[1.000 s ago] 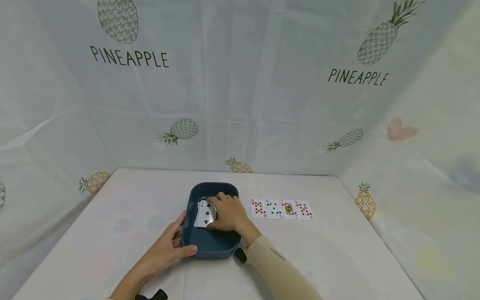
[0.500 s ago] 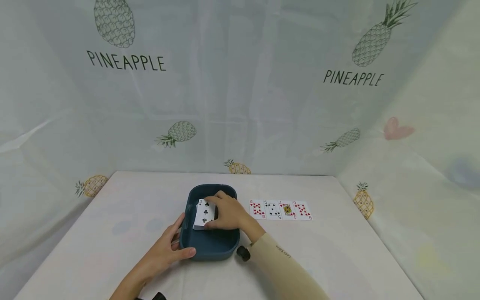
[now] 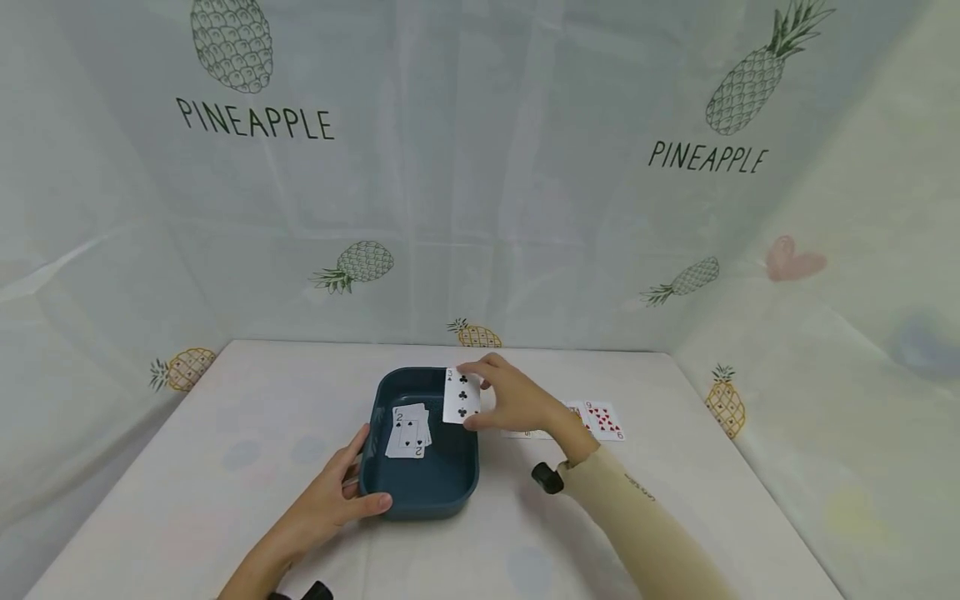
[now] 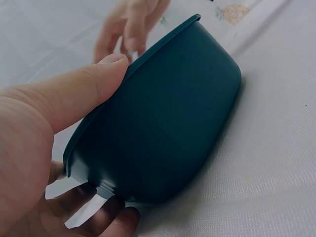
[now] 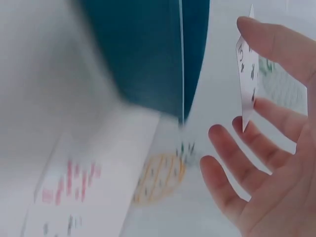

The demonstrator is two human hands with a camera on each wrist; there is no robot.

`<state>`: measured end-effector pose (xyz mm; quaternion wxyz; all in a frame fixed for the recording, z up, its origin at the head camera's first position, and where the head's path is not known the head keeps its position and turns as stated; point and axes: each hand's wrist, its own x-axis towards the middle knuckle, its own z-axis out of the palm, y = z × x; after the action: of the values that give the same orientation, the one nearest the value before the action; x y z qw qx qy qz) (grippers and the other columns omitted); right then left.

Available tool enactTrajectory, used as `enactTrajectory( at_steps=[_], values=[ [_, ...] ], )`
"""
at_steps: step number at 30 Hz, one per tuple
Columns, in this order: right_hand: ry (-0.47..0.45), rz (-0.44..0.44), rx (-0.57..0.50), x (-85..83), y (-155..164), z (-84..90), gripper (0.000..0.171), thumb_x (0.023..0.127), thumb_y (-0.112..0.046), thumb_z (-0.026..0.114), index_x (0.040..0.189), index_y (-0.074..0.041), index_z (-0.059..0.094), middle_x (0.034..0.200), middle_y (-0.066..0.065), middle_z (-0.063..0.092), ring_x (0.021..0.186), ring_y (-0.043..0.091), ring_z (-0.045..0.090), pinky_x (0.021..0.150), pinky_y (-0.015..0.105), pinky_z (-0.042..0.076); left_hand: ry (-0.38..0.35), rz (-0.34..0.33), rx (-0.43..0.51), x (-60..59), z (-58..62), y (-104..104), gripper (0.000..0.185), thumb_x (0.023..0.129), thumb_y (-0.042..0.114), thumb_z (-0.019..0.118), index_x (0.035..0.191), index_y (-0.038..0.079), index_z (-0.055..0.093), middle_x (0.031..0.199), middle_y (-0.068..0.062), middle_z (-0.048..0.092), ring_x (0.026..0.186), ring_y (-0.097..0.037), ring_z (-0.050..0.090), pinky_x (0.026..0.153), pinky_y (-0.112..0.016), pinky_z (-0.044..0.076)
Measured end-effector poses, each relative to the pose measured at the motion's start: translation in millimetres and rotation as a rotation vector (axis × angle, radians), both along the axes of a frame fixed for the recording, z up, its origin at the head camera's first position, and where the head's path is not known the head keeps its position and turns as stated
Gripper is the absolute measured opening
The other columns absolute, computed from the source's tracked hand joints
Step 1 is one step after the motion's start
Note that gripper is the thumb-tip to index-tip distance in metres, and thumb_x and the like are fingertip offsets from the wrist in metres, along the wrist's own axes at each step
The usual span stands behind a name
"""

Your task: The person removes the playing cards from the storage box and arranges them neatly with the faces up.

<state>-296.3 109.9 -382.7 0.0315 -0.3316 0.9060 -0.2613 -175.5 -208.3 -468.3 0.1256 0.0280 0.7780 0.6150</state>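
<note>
A dark teal plastic basin [image 3: 431, 492] stands on the table. My left hand [image 3: 326, 500] grips its left side, thumb over the rim and fingers beneath it in the left wrist view. My right hand [image 3: 521, 408] pinches a three of clubs playing card [image 3: 457, 398] by its edge, raised above the basin's right rim. In the right wrist view the same card [image 5: 246, 79] is held between thumb and fingertips. Inside the basin lies a small, uneven pile of cards [image 3: 407, 432], a two on top.
To the right of the basin lies a row of face-up cards, partly hidden by my right forearm; the nine of hearts [image 3: 603, 421] shows at its end. A white cloth with pineapple prints covers the table [image 3: 300, 383] and hangs as walls [image 3: 517, 200] around it.
My right hand has lifted the three of clubs off the pile and carried it right, above the basin's rim. A two now shows on the pile. My left hand has stayed on the basin.
</note>
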Motion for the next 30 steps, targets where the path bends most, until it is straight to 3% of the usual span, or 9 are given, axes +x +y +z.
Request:
enactTrajectory(
  at_steps=[8, 13, 20, 30],
  values=[
    [-0.045, -0.053, 0.049, -11.8, 81, 5.8, 0.087, 0.085, -0.032, 0.092, 0.159, -0.020, 0.049, 0.152, 0.008, 0.048, 0.123, 0.029, 0.061, 0.095, 0.045, 0.055, 0.002, 0.007, -0.008, 1.8, -0.8, -1, 0.117, 0.086, 0.027, 0.091, 0.173, 0.025, 0.012, 0.166, -0.025, 0.021, 0.138, -0.039, 0.057, 0.104, -0.042, 0.057],
    [-0.061, -0.101, 0.090, -16.2, 135, 6.5, 0.083, 0.086, -0.028, 0.091, 0.158, -0.018, 0.050, 0.151, 0.009, 0.050, 0.123, 0.029, 0.061, 0.095, 0.048, 0.055, -0.001, 0.020, -0.045, 1.9, -0.5, 1, 0.117, 0.086, 0.032, 0.092, 0.173, 0.027, 0.013, 0.167, -0.025, 0.021, 0.140, -0.042, 0.055, 0.106, -0.046, 0.056],
    [-0.065, -0.197, 0.184, -22.6, 210, -2.4, 0.082, 0.085, -0.026, 0.092, 0.155, -0.012, 0.052, 0.147, 0.015, 0.053, 0.121, 0.034, 0.062, 0.086, 0.043, 0.057, 0.006, 0.024, -0.081, 0.4, 0.7, 2, 0.117, 0.086, 0.037, 0.091, 0.172, 0.028, 0.014, 0.170, -0.025, 0.020, 0.142, -0.046, 0.052, 0.108, -0.051, 0.053],
    [-0.108, -0.216, 0.290, -19.0, 269, -20.1, 0.078, 0.080, -0.025, 0.095, 0.146, -0.005, 0.059, 0.134, 0.021, 0.057, 0.104, 0.030, 0.064, 0.081, 0.040, 0.056, -0.002, 0.033, -0.076, 2.0, 0.3, 3, 0.116, 0.086, 0.035, 0.091, 0.172, 0.028, 0.014, 0.168, -0.026, 0.024, 0.140, -0.043, 0.055, 0.107, -0.049, 0.054]
  ],
)
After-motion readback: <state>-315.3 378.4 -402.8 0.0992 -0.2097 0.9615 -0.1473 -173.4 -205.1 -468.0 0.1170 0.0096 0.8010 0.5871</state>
